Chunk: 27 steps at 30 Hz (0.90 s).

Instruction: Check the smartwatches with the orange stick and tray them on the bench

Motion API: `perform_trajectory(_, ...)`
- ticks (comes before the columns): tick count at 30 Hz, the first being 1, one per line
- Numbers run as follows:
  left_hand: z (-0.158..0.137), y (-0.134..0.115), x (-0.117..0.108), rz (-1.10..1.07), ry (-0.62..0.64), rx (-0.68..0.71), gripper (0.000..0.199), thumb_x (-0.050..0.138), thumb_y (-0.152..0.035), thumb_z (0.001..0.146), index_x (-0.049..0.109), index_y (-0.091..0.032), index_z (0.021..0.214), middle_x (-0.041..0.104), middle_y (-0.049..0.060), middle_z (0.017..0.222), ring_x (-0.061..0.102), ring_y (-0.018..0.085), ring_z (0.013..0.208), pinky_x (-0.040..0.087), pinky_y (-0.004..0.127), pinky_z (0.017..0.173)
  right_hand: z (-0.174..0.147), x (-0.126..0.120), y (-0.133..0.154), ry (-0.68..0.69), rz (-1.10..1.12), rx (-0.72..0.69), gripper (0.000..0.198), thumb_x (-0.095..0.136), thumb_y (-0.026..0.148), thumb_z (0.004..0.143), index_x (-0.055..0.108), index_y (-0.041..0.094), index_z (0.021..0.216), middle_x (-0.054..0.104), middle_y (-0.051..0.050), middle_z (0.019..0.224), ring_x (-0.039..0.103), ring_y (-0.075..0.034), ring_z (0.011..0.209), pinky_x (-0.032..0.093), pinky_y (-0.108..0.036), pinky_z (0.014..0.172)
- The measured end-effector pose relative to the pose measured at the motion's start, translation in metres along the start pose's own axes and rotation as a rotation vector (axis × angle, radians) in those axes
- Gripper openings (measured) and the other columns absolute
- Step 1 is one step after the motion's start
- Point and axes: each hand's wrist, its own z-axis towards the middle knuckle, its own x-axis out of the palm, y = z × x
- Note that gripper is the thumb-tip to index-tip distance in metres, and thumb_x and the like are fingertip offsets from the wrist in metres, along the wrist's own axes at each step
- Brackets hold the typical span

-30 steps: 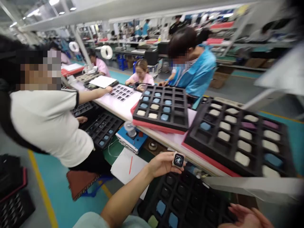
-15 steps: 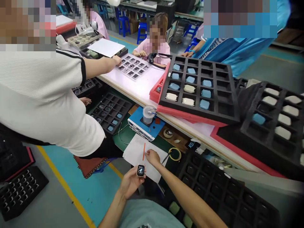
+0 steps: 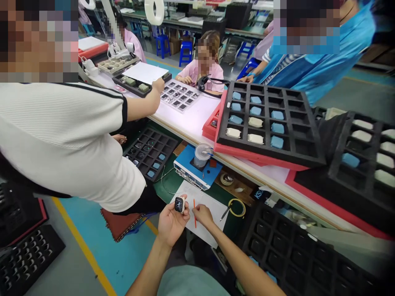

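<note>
My left hand [image 3: 173, 222] is palm up, its fingers closed around a strapless smartwatch [image 3: 179, 204] with a pale case. The dark face is turned up and shows a light pattern. Just to the right, my right hand [image 3: 203, 216] is pinched at a thin orange stick [image 3: 194, 220], which points up and down in the view, apart from the watch. The exact grip on the stick is partly hidden. Below both hands lie white paper sheets [image 3: 205, 234]. A dark pen-like tool [image 3: 226, 211] rests at the paper's right edge, beside a yellow ring-shaped coil [image 3: 242, 209].
A blue box [image 3: 188, 164] carries a lidded tub [image 3: 202, 155]. Black compartment trays [image 3: 308, 152] with blue and cream pieces overhang the bench on the right; another black tray [image 3: 277, 230] sits lower. A person in white [image 3: 92, 131] stands close on the left, reaching across the bench.
My left hand has raised the watch and tilted it, bringing it beside the stick. My right hand and the orange stick have shifted slightly, the stick's slant changing. The head view has moved too.
</note>
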Motion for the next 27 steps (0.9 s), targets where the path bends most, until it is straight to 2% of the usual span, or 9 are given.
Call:
perform_trajectory(3, 0.015, 0.0, 0.012, 0.033, 0.015, -0.015, 0.033, 0.041, -0.021, 0.092, 0.06, -0.003, 0.112, 0.058, 0.012, 0.084, 0.055, 0.016, 0.068, 0.045, 0.024, 0.062, -0.046, -0.024, -0.018, -0.005, 0.163, -0.116, 0.032, 0.056, 0.037, 0.096, 0.054, 0.014, 0.075, 0.054, 0.003, 0.06, 0.055, -0.011, 0.053, 0.047, -0.023, 0.058)
perform_trajectory(6, 0.033, 0.006, 0.031, 0.078, 0.058, -0.039, 0.035, 0.042, -0.023, 0.091, 0.059, -0.002, 0.113, 0.058, 0.012, 0.083, 0.055, 0.016, 0.068, 0.046, 0.023, 0.061, -0.091, -0.075, -0.032, -0.143, 0.277, -0.22, 0.052, 0.039, 0.065, 0.088, 0.054, 0.015, 0.082, 0.043, 0.004, 0.054, 0.045, -0.013, 0.045, 0.038, -0.023, 0.045)
perform_trajectory(7, 0.038, 0.009, 0.039, 0.09, 0.071, -0.049, 0.035, 0.042, -0.023, 0.091, 0.059, -0.001, 0.113, 0.058, 0.012, 0.082, 0.055, 0.016, 0.068, 0.046, 0.023, 0.061, -0.105, -0.095, -0.032, -0.197, 0.298, -0.254, 0.061, 0.037, 0.071, 0.085, 0.057, 0.014, 0.089, 0.043, 0.004, 0.055, 0.044, -0.014, 0.046, 0.036, -0.024, 0.044)
perform_trajectory(9, 0.046, 0.016, 0.055, 0.105, 0.093, -0.067, 0.035, 0.042, -0.023, 0.091, 0.059, -0.001, 0.112, 0.058, 0.012, 0.082, 0.056, 0.016, 0.067, 0.046, 0.022, 0.06, -0.128, -0.133, -0.025, -0.303, 0.32, -0.305, 0.064, 0.042, 0.072, 0.085, 0.061, 0.013, 0.1, 0.055, -0.001, 0.067, 0.052, -0.016, 0.057, 0.039, -0.024, 0.05)
perform_trajectory(11, 0.052, 0.024, 0.072, 0.111, 0.119, -0.081, 0.034, 0.042, -0.023, 0.092, 0.06, -0.002, 0.112, 0.059, 0.012, 0.081, 0.056, 0.015, 0.066, 0.047, 0.022, 0.06, -0.145, -0.164, -0.01, -0.402, 0.314, -0.404, 0.054, 0.052, 0.064, 0.088, 0.066, 0.014, 0.101, 0.064, -0.006, 0.082, 0.059, -0.018, 0.07, 0.046, -0.025, 0.062)
perform_trajectory(13, 0.056, 0.031, 0.087, 0.108, 0.143, -0.093, 0.035, 0.041, -0.024, 0.092, 0.06, -0.002, 0.112, 0.06, 0.011, 0.08, 0.056, 0.015, 0.065, 0.047, 0.021, 0.059, -0.155, -0.183, 0.01, -0.485, 0.209, -0.528, 0.043, 0.055, 0.056, 0.091, 0.071, 0.016, 0.094, 0.066, -0.005, 0.08, 0.059, -0.017, 0.067, 0.045, -0.024, 0.062)
perform_trajectory(16, 0.06, 0.04, 0.102, 0.092, 0.175, -0.106, 0.036, 0.04, -0.023, 0.092, 0.06, -0.001, 0.112, 0.06, 0.011, 0.079, 0.057, 0.014, 0.063, 0.047, 0.02, 0.058, -0.159, -0.196, 0.037, -0.601, 0.041, -0.703, 0.032, 0.052, 0.043, 0.096, 0.072, 0.019, 0.091, 0.068, -0.003, 0.082, 0.062, -0.016, 0.069, 0.045, -0.023, 0.065)
perform_trajectory(18, 0.062, 0.043, 0.107, 0.076, 0.189, -0.107, 0.036, 0.041, -0.022, 0.091, 0.06, -0.001, 0.113, 0.061, 0.011, 0.078, 0.057, 0.014, 0.062, 0.048, 0.02, 0.057, -0.157, -0.198, 0.049, -0.65, -0.037, -0.757, 0.03, 0.049, 0.038, 0.098, 0.072, 0.02, 0.092, 0.069, -0.004, 0.085, 0.063, -0.017, 0.073, 0.045, -0.024, 0.066)
perform_trajectory(27, 0.069, 0.035, 0.104, 0.019, 0.131, -0.068, 0.033, 0.043, -0.021, 0.09, 0.063, -0.001, 0.106, 0.062, 0.01, 0.075, 0.057, 0.013, 0.059, 0.048, 0.021, 0.057, -0.139, -0.193, 0.071, -0.636, -0.15, -0.735, 0.031, 0.047, 0.037, 0.097, 0.073, 0.021, 0.091, 0.069, -0.002, 0.083, 0.064, -0.016, 0.07, 0.042, -0.025, 0.065)
